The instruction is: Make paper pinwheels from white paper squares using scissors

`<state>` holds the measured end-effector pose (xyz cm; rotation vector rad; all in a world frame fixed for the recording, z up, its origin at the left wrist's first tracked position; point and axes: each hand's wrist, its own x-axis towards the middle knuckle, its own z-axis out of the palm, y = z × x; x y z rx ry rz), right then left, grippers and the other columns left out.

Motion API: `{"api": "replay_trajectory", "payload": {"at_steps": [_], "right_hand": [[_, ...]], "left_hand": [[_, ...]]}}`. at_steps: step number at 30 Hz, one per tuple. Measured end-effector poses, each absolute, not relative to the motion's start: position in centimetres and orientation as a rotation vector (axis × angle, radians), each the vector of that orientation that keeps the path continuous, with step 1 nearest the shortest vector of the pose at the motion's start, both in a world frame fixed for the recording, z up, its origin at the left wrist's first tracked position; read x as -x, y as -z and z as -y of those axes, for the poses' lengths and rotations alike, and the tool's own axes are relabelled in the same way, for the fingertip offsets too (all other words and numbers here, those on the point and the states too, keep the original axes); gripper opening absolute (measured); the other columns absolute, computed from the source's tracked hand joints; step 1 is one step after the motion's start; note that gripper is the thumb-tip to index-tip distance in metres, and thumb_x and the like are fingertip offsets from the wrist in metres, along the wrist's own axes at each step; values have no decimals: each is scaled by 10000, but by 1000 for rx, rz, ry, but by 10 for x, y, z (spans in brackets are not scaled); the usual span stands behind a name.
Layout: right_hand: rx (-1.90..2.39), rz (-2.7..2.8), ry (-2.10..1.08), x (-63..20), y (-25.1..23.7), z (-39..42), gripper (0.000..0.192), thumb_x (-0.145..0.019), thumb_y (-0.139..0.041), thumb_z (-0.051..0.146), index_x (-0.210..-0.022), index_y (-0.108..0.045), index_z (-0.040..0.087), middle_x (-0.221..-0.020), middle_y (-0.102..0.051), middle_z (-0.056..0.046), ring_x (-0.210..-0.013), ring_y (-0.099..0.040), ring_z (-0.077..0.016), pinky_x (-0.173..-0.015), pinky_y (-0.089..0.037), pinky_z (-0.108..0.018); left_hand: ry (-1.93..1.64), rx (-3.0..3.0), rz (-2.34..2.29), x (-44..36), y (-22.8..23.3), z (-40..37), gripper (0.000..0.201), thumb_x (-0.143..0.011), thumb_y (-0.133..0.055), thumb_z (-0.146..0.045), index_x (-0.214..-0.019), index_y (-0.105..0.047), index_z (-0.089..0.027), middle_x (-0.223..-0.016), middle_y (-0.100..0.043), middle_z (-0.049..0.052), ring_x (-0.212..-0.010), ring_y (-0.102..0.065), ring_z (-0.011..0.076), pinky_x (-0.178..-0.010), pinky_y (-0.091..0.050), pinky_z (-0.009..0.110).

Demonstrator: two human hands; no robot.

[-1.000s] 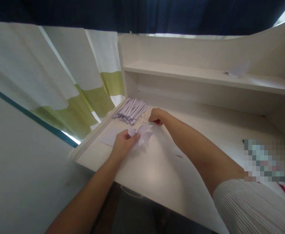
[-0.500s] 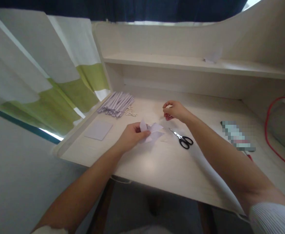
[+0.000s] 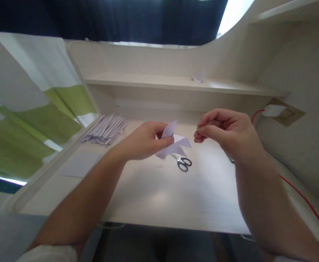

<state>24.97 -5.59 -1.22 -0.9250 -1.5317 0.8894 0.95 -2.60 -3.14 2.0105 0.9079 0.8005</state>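
Head view: the left hand [image 3: 143, 142] pinches a folded pale-lilac paper shape [image 3: 173, 145]; the right hand [image 3: 227, 134], just beside, pinches a thin pale pin [image 3: 194, 131]; black-handled scissors [image 3: 182, 162] lie below.

We're pretty sure this is a home study nook. There's a pale wood counter [image 3: 159, 196] with a built-in shelf [image 3: 175, 83], a green-and-white curtain [image 3: 39, 105] and a wall socket [image 3: 283, 114].

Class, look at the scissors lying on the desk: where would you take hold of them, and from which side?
Grip the scissors by the black loop handles, which lie at the near right end. The blades point away to the far left, partly under the folded paper held in the left hand. Coming from the near right, below the right hand, probably keeps fingers off the blades.
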Motion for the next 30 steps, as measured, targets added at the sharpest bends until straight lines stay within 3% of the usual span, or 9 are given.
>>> {"api": "replay_trajectory", "payload": {"at_steps": [5, 17, 24, 30], "right_hand": [[914, 1683, -695, -238, -1, 82, 148, -819, -789, 99, -819, -742, 240, -690, -745, 10, -618, -725, -162, -548, -580, -255], [942, 1777, -802, -236, 9, 78, 49, -904, -797, 275, -907, -754, 252, -837, -806, -18, -795, -795, -221, -664, -644, -308], [927, 1765, -768, -238, 11, 75, 45, -903, -799, 234, -929, -770, 256, -857, -809, -18, -801, -794, -217, -707, -651, -324], [922, 1655, -566, -239, 4, 74, 187, -877, -781, 133, -880, -796, 319, -778, -777, 11, -695, -745, -203, -648, -621, -344]], "left_hand": [[-859, -2257, -965, -12, 9, 37, 188, -900, -630, -274, -870, -798, -195, -659, -701, 2, -573, -610, 139, -500, -371, 223], [-1032, -2293, -964, -18, 6, 37, 174, -878, -657, -228, -738, -752, -186, -618, -659, -6, -555, -536, 127, -517, -315, 245], [-1053, -2176, -906, -17, 11, 31, 175, -889, -639, -233, -809, -786, -180, -678, -697, 6, -613, -601, 146, -554, -390, 236], [-1022, -2001, -906, -11, 11, 26, 137, -848, -693, -243, -809, -807, -179, -684, -715, 25, -602, -622, 158, -527, -415, 222]]}}
